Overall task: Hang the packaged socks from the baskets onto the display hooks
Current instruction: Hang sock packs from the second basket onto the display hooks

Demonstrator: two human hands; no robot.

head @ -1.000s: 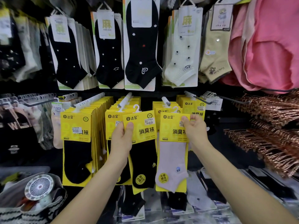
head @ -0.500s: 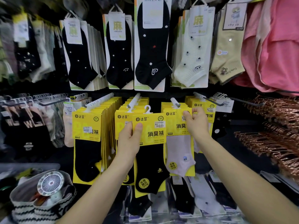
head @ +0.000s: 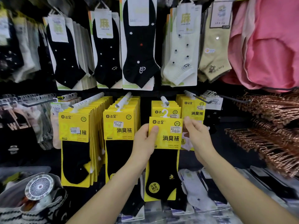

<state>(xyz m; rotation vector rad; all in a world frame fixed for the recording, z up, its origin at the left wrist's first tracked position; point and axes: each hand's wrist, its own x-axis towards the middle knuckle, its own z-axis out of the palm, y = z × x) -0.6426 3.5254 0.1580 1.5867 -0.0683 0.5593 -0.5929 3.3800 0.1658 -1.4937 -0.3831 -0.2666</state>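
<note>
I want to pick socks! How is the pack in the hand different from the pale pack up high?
The held pack has a black sock on yellow card; the pale pack has a cream sock on white card. The left hand grips the held pack; the pale pack hangs. Both have white hangers.

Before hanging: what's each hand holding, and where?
Left hand pinches the black sock pack by its card's left edge. Right hand at its right edge, hold unclear.

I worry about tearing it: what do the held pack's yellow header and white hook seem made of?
The yellow header is probably printed card: flat, with crisp edges and a faint sheen. The white hook is likely thin moulded plastic, smooth and slightly glossy. Sight alone cannot confirm either.
</note>
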